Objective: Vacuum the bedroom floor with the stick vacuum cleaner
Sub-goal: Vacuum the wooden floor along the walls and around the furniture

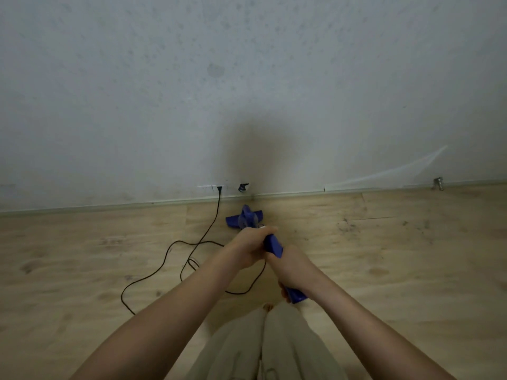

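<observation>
A blue stick vacuum cleaner stands in front of me on the wooden floor. Its floor head lies close to the skirting board. My left hand grips the upper body of the vacuum. My right hand grips the blue handle lower down, nearer to me. The hands hide most of the stick. A black power cord runs from the vacuum in loops over the floor to a wall socket.
A grey, stained wall fills the upper half of the view. Dirt marks show on the boards at the right. A small metal fitting sticks out by the skirting at far right. My trouser legs are below.
</observation>
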Motion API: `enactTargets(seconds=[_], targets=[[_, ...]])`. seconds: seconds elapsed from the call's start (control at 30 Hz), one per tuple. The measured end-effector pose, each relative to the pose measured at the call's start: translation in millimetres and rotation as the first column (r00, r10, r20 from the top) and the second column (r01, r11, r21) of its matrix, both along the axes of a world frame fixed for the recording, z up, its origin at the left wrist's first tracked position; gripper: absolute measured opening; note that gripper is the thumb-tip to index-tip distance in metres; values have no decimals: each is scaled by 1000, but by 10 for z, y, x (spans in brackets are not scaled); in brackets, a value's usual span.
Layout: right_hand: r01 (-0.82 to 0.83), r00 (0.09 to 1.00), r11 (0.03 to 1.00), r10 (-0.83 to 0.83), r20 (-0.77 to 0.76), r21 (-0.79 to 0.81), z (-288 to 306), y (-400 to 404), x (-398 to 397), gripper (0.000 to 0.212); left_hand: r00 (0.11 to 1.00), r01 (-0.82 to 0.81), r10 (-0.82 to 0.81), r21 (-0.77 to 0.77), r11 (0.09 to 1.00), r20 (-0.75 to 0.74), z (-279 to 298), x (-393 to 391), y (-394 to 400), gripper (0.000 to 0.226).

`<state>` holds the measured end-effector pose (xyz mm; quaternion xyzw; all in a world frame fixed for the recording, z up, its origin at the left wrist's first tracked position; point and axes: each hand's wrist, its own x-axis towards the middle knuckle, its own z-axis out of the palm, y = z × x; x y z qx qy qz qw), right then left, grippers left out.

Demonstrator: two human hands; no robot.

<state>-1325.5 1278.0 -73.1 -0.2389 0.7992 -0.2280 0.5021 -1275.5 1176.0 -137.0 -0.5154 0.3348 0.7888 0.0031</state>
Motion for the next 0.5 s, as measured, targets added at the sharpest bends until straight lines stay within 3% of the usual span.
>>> enactTargets(seconds=[0.1, 0.27, 0.5], targets=[[17, 999, 1000, -16, 42, -14, 109, 82, 44, 16, 999, 3, -2, 34, 999, -47, -15, 70, 40, 25], [48, 999, 998, -48, -2, -36, -11, 86, 91, 21, 998, -17, 20, 50, 999, -66, -32, 78, 43, 34], [142, 989, 988, -139, 44, -64, -299, 9, 323, 16, 997, 50, -49, 22, 999, -58, -129, 230, -88, 26]])
